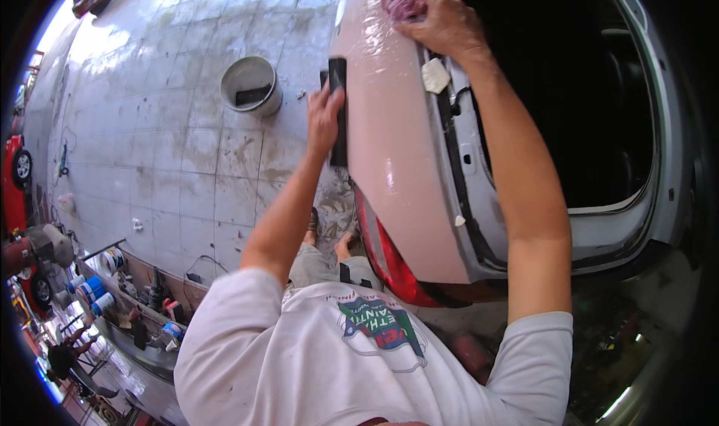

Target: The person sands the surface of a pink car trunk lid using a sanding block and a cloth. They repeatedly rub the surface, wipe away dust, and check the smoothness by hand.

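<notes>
A wet, pinkish car body panel (393, 134) stretches away in front of me. My left hand (325, 119) is closed around a long black sanding block (338, 138), held upright against the panel's left edge. Farther up, my right hand (447, 28) grips a crumpled purplish-pink rag (405, 7) on the panel's far part. Its fingers are bent over the rag, and water shines on the surface below. Just under my right wrist, a whitish flat piece (435, 75) lies at the panel's right edge.
A grey bucket (271, 104) with a dark block inside stands on the wet tiled floor (180, 149) to the left. A red tail light (380, 246) sits below the panel. A dark window opening (569, 89) lies right. Paint cans (93, 289) and tools crowd the lower left.
</notes>
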A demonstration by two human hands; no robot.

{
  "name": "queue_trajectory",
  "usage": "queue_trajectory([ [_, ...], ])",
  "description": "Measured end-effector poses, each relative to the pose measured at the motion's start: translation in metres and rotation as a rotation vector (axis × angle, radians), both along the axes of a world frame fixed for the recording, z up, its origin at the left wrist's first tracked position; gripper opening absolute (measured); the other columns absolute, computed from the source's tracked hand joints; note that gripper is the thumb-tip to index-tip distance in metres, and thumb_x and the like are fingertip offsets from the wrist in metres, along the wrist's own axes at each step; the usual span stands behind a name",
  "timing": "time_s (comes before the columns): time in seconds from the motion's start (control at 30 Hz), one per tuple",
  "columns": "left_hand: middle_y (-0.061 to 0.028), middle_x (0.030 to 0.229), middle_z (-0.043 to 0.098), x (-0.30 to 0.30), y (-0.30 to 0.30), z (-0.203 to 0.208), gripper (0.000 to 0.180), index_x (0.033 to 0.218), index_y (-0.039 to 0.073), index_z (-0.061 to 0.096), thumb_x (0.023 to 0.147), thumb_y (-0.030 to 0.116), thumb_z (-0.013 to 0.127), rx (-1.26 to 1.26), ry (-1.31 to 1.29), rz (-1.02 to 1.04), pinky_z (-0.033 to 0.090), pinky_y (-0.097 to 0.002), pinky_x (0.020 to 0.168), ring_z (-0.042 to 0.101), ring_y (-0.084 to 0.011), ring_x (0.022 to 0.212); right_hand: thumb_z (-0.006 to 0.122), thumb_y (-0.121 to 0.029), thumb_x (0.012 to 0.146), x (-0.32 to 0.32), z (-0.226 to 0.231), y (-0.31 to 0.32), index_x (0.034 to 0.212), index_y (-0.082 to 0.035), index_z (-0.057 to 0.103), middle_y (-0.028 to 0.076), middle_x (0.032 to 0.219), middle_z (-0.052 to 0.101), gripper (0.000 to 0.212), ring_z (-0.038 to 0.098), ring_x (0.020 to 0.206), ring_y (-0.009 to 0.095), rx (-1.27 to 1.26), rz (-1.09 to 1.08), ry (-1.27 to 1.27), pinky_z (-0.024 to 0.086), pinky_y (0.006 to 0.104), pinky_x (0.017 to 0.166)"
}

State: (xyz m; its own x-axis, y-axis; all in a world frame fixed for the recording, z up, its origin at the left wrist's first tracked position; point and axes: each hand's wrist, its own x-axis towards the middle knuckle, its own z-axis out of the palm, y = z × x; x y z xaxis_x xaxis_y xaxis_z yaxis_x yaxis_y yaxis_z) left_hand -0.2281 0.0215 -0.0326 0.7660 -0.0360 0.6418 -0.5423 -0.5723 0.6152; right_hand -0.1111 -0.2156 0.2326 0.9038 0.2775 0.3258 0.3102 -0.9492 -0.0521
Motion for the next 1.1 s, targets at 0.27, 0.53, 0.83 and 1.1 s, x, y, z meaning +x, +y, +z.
queue_trajectory([
  [0.27, -0.0279, 0.141, 0.05, -0.105, -0.051, 0.083, 0.061, 0.149, 0.008, 0.063, 0.102, 0.046, 0.07, -0.486, 0.49, 0.027, 0.045, -0.0501, 0.108, 0.052, -0.0435, 0.132, 0.083, -0.063, 0.085, -0.013, -0.002, -0.017, 0.139, -0.014, 0.069, 0.009, 0.134, 0.074, 0.074, 0.074, 0.12, 0.031, -0.099, 0.005, 0.037, 0.061, 0.045, 0.101],
  [0.53, -0.0344, 0.14, 0.054, 0.032, -0.012, -0.017, 0.055, 0.146, 0.013, 0.067, 0.103, 0.048, 0.065, -0.096, 0.409, 0.059, 0.047, -0.0511, 0.108, 0.056, -0.0455, 0.119, 0.083, -0.062, 0.085, -0.018, 0.02, 0.024, 0.138, -0.013, 0.069, 0.009, 0.136, 0.072, 0.074, 0.074, 0.118, 0.031, -0.15, 0.042, 0.077, 0.062, 0.0458, 0.098],
  [0.83, -0.0275, 0.139, 0.062, -0.01, -0.022, 0.014, 0.03, 0.132, 0.014, 0.072, 0.105, 0.022, 0.062, -0.052, -0.021, 0.057, 0.05, -0.0496, 0.105, 0.057, -0.0455, 0.124, 0.088, -0.059, 0.081, -0.02, 0.021, 0.015, 0.135, -0.013, 0.071, 0.009, 0.132, 0.073, 0.073, 0.075, 0.115, 0.031, -0.1, 0.001, 0.08, 0.062, 0.0439, 0.097],
  [1.1, -0.0332, 0.144, 0.052, -0.075, -0.049, 0.065, 0.068, 0.157, 0.007, 0.055, 0.102, 0.045, 0.067, -0.323, 0.489, 0.028, 0.04, -0.0526, 0.118, 0.049, -0.0502, 0.136, 0.088, -0.063, 0.077, -0.021, 0.018, 0.006, 0.137, -0.011, 0.07, 0.009, 0.138, 0.07, 0.082, 0.073, 0.12, 0.03, -0.091, -0.053, 0.129, 0.061, 0.0453, 0.101],
])
